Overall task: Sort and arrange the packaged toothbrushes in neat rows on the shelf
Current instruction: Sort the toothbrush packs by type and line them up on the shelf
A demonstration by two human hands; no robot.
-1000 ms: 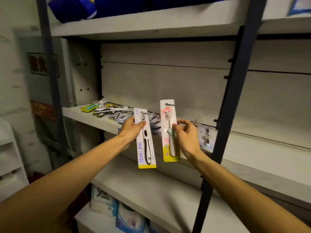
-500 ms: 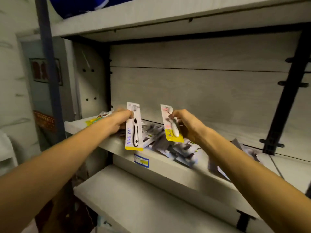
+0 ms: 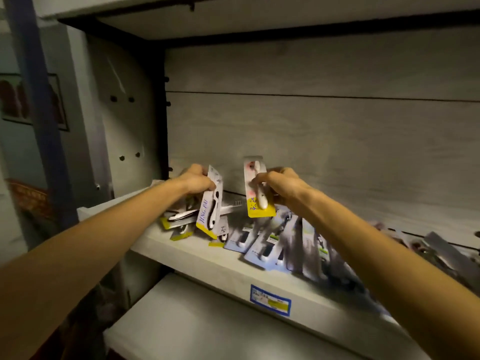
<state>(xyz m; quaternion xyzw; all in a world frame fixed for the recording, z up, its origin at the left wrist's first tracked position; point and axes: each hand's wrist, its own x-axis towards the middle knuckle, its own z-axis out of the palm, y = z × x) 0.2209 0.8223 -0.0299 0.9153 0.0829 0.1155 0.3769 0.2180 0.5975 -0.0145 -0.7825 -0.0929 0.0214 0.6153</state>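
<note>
Two packaged toothbrushes are held above the shelf (image 3: 197, 258), one in each hand. The left hand (image 3: 193, 179) pinches the top of a white card with a black-and-white brush and a yellow foot (image 3: 209, 211); its fingers are curled round the card's upper edge, and the card hangs tilted below them, its foot just over the loose packs. The right hand (image 3: 281, 184) grips a card with a pale brush and a yellow foot (image 3: 255, 189), thumb and fingers clamped on its middle, so that the top of the card stands above the fingers and the yellow foot below them.

Under and beyond both sets of fingers the shelf carries a jumbled heap of packs (image 3: 275, 242). They overlap at many angles, some with yellow feet just below the left fingers, bluish-grey ones below and to the outside of the right fingers, and more blurred ones (image 3: 441, 250) well off past the right wrist. No straight row shows anywhere.

Judging from that, the sorting has barely begun: two packs are picked out, neither is laid down, and nearly the whole heap remains to be grouped by kind and lined up. A blue and yellow label (image 3: 270, 300) sits on the shelf's front edge, below the right forearm.
</note>
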